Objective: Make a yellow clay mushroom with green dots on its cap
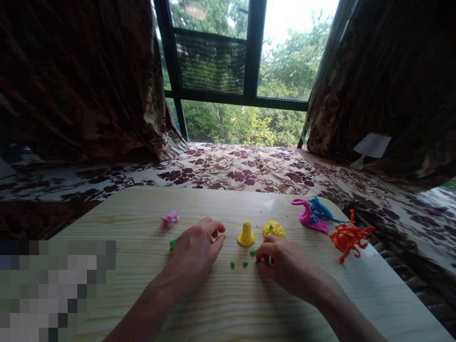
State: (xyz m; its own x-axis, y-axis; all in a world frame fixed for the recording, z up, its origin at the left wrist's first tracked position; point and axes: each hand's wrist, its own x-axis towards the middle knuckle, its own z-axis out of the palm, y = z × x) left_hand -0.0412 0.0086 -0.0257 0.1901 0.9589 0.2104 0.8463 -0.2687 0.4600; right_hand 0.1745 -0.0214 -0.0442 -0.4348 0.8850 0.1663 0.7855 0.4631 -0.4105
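My left hand rests over the left middle of the table, fingers bent, with a gap between thumb and forefinger and nothing visible in it. Beside its outer edge is a green lump of modelling clay, partly hidden. My right hand is low over the table, its fingertips closed on a small green clay piece, mostly hidden by the fingers. Small green clay bits lie between my hands. A yellow clay figure, a knob on a wide base, stands upright there. Just beyond my right hand lies a bumpy yellow clay disc with a green bit on top.
A pink clay lump sits at the table's left. Toward the right edge are a magenta clay piece, a blue clay piece and an orange branching clay piece. Behind the wooden table is a flowered cloth below a window.
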